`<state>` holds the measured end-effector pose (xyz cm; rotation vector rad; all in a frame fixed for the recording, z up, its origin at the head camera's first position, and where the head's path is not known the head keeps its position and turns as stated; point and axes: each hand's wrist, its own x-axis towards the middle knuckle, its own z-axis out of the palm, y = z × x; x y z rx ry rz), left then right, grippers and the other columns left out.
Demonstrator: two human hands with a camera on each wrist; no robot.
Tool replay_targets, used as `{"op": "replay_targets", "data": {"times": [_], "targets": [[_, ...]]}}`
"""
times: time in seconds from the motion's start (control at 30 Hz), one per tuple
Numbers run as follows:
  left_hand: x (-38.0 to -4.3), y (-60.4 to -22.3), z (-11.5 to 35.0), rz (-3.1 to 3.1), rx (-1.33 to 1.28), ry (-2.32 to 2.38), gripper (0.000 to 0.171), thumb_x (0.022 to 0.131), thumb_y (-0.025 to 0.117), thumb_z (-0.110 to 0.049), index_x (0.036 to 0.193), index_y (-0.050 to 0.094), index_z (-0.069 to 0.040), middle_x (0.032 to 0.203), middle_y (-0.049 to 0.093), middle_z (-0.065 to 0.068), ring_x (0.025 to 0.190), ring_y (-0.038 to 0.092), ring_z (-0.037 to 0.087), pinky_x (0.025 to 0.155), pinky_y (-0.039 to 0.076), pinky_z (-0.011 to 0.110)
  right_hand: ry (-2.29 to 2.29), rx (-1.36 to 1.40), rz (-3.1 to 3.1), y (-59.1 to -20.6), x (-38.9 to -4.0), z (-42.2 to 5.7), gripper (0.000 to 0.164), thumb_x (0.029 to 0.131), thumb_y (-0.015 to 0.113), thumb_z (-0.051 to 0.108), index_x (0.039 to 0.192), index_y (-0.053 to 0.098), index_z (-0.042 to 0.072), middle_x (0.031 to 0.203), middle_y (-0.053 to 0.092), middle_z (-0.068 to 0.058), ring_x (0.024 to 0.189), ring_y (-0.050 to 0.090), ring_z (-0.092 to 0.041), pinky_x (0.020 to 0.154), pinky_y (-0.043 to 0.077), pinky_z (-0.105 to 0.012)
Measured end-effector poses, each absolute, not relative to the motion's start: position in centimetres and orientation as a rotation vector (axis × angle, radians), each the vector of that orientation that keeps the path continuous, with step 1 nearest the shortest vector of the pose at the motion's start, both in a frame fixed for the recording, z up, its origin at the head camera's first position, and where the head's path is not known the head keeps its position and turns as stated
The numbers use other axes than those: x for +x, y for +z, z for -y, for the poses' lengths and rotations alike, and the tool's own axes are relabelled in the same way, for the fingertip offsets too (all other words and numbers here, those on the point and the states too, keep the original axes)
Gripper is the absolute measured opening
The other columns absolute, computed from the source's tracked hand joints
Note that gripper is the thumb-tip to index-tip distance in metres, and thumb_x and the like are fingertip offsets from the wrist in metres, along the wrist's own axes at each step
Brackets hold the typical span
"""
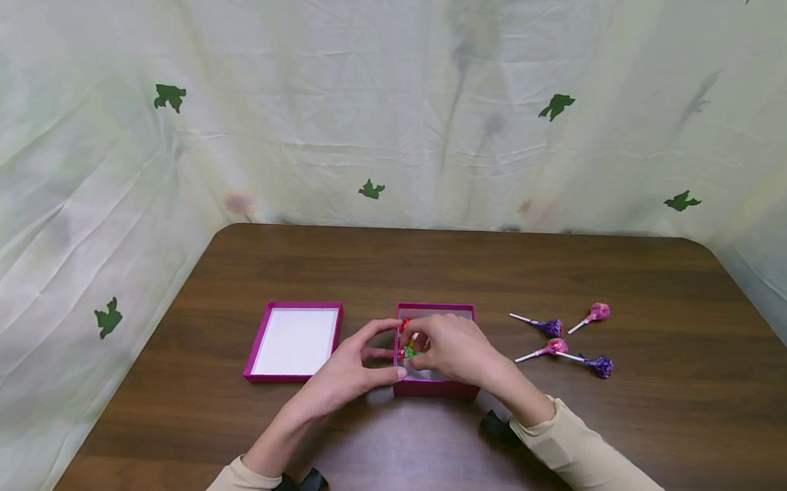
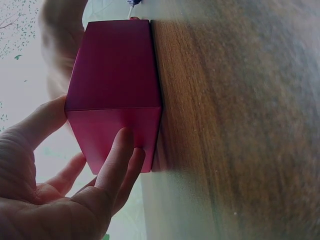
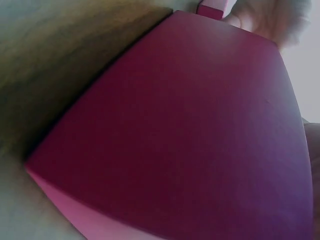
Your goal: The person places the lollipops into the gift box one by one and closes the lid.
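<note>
Head view: your right hand (image 1: 451,347) covers much of the open box (image 1: 435,389), so you see only parts of its contents, a red wrapper (image 1: 405,324) by the left wall and a green-and-red wrapped candy (image 1: 405,354) beside your thumb.
Left wrist view: walls of the box show, but its inside does not; a purple candy is cut off at the top edge.
Right wrist view: one box wall fills most of it, with the left hand blurred at the top.
Box: magenta, smooth, straight-edged, standing mid-table with a pale interior.
Lid: the shallow magenta lid (image 1: 297,342) lies left of the box, white inside facing up; your left hand hides its near-right corner.
Lollipops: to the right of the box lie a far purple lollipop (image 1: 551,327), a far pink lollipop (image 1: 599,311), a near pink lollipop (image 1: 555,346) and a near purple lollipop (image 1: 602,366), all with shiny wrappers and white sticks.
Table: dark, wood-grained table (image 1: 162,418).
Left hand: your left hand (image 1: 352,364) is spread, thumb at the near-left corner, fingers against the left wall.
Right hand: it reaches in from the right, fingers bent downward; you cannot tell whether they pinch a candy.
</note>
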<state>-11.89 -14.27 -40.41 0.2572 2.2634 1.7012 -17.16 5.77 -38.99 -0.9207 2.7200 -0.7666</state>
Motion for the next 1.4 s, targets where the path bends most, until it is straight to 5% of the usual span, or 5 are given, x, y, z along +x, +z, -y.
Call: {"op": "replay_targets", "data": {"times": [0.4,1.4], "targets": [[-12.0,-40.5,14.3,-2.26,0.268,1.703,0.062,0.085,0.079,-0.021,0.139,0.05,-0.027,0.148,0.042,0.0,0.116,0.06,0.025,0.093,0.044,0.049,-0.86,-1.009,-2.676,-39.7,-17.4,-6.1,0.024,0.077,0.072,0.001,0.087,0.067,0.022,0.079,0.069,0.008,0.078,0.065,-0.011,0.069,0.048,-0.034],[-11.9,-40.5,14.3,-2.26,0.262,1.706,0.064,0.084,0.079,-0.019,0.141,0.049,-0.025,0.147,0.042,-0.002,0.115,0.06,0.024,0.093,0.044,0.05,-1.08,-1.128,-2.465,-37.7,-17.2,-8.3,0.016,0.088,0.073,0.008,0.1,0.071,0.017,0.09,0.068,0.009,0.084,0.062,-0.007,0.072,0.051,-0.03]]}}
